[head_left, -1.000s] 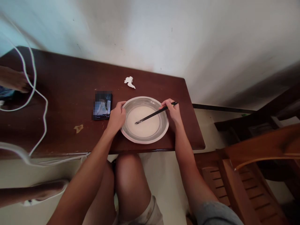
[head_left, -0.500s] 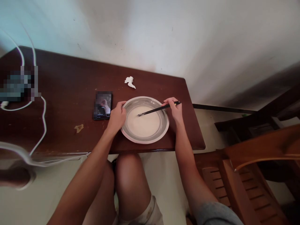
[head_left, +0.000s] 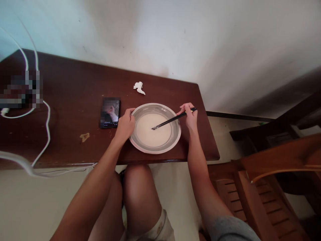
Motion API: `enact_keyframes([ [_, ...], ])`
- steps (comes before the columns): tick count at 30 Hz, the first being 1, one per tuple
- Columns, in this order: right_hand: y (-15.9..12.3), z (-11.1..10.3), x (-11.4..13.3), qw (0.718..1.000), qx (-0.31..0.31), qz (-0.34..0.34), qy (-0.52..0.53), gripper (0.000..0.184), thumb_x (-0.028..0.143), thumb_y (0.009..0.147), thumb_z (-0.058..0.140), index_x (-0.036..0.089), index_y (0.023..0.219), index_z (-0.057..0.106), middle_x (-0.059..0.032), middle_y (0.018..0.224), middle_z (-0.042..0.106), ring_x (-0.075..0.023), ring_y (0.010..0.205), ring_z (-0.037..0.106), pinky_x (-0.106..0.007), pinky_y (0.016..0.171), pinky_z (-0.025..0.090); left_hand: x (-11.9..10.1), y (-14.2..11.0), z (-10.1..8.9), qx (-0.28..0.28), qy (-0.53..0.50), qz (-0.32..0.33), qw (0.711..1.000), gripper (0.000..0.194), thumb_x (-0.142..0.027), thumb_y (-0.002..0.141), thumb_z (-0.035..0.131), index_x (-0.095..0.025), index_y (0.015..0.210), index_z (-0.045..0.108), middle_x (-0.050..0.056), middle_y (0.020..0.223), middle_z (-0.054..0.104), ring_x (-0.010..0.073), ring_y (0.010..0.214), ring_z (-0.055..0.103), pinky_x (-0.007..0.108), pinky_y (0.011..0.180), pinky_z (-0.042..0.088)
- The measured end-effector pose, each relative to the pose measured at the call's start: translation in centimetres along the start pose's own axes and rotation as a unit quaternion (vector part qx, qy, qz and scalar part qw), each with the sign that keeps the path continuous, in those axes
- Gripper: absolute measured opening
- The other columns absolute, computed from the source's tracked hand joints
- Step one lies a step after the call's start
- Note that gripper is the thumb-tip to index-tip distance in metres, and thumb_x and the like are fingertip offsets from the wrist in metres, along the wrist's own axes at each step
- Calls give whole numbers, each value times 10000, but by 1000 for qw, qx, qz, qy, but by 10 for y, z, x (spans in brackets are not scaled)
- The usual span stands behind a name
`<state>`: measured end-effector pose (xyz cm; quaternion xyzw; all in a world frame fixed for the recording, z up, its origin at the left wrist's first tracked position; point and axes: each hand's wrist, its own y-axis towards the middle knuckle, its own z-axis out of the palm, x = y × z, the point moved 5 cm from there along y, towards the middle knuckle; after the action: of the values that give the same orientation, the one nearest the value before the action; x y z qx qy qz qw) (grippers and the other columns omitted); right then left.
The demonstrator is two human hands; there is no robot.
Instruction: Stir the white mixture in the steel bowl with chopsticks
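Note:
A wide metal bowl (head_left: 135, 143) stands near the front edge of the dark wooden table. Pale, creamy liquid (head_left: 152, 135) covers its bottom. My left hand (head_left: 126, 124) grips the bowl's left rim, thumb and fingers closed over the edge. Over the right rim, my right hand (head_left: 190, 115) is closed around black chopsticks (head_left: 173, 119). They slant down to the left, and their wet, whitish tips are at the liquid near the bowl's middle. Whether the tips dip below the surface I cannot tell.
A phone (head_left: 110, 112) with a lit screen lies left of the bowl. Crumpled white tissue (head_left: 139, 87) is behind it. White cables (head_left: 47, 127) run along the table's (head_left: 67, 97) left side. A wooden chair (head_left: 250, 194) stands at the right.
My right hand has shifted slightly right with the chopsticks, and their tips have moved right and a little nearer to me. A person's foot at the lower left has left the view.

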<state>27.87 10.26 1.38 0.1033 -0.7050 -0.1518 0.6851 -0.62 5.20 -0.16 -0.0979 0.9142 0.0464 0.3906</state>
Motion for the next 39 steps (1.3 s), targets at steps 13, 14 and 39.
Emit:
enact_keyframes([
  [13, -2, 5, -2, 999, 43, 29, -15, 351, 547, 900, 562, 238, 745, 621, 50, 514, 647, -142, 534, 662, -303, 664, 521, 0, 0, 0, -1, -3, 1, 1000, 489, -165, 887, 339, -153, 1309, 586, 139, 1293, 680, 281, 1177, 642, 410, 1045, 458],
  [14, -3, 9, -2, 997, 69, 35, -17, 353, 557, 892, 570, 237, 760, 639, 42, 535, 667, -148, 565, 678, -306, 674, 528, -1, 0, 0, -2, -3, 2, 1000, 486, -164, 887, 341, -161, 1306, 588, 132, 1291, 683, 277, 1176, 643, 407, 1044, 459],
  [39, -3, 12, 0, 995, 86, 30, -32, 375, 580, 885, 572, 237, 786, 687, 26, 572, 690, -156, 610, 692, -309, 694, 538, -1, -2, -2, 2, -11, -9, 1000, 477, -184, 896, 346, -175, 1303, 595, 128, 1298, 682, 279, 1181, 643, 396, 1028, 465],
])
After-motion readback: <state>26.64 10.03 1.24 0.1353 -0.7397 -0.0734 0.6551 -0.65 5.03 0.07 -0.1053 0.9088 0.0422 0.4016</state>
